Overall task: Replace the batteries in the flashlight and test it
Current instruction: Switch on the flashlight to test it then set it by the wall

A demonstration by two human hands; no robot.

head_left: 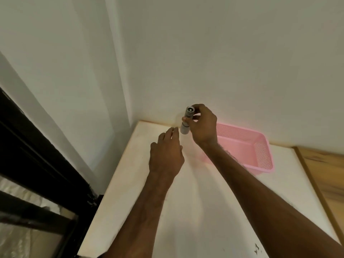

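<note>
Right hand (203, 125) pinches the flashlight (187, 121) by fingertips only, held upright in the air just left of the pink basket (260, 148). Left hand (165, 155) empty, fingers loosely extended, just below the flashlight, apart from it. Risk: the light pinch could let it slip onto the counter (204, 211); a loose cap could drop off. No legible writing or brand.

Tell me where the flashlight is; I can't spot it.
In the head view, the flashlight is held upright in the right hand, above the table's far edge, left of the pink basket.
</note>
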